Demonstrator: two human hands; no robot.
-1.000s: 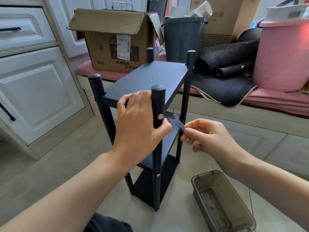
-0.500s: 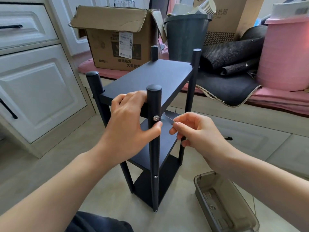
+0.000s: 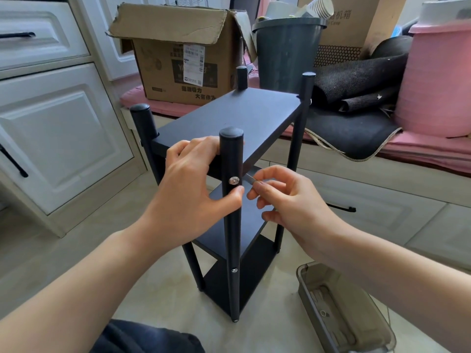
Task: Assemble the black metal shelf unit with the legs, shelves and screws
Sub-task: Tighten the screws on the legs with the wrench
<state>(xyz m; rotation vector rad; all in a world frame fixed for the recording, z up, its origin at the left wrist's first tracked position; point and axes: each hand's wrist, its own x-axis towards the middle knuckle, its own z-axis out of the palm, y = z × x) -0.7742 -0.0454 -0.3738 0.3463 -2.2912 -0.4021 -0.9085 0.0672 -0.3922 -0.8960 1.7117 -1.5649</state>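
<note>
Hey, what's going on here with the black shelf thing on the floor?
A person is putting together a black shelf unit that stands upright on the floor, three shelves already in place. The left hand grips the near front leg just below the top shelf, thumb under a silver screw. The right hand pinches a small flat metal tool, its tip just right of that screw. A grey plastic tray sits on the floor to the right.

Right hand closes in on the screw

The right hand (image 3: 293,200) now brings its flat metal tool (image 3: 251,178) from well right of the front leg (image 3: 231,200) to just beside the top screw (image 3: 234,180).
</note>
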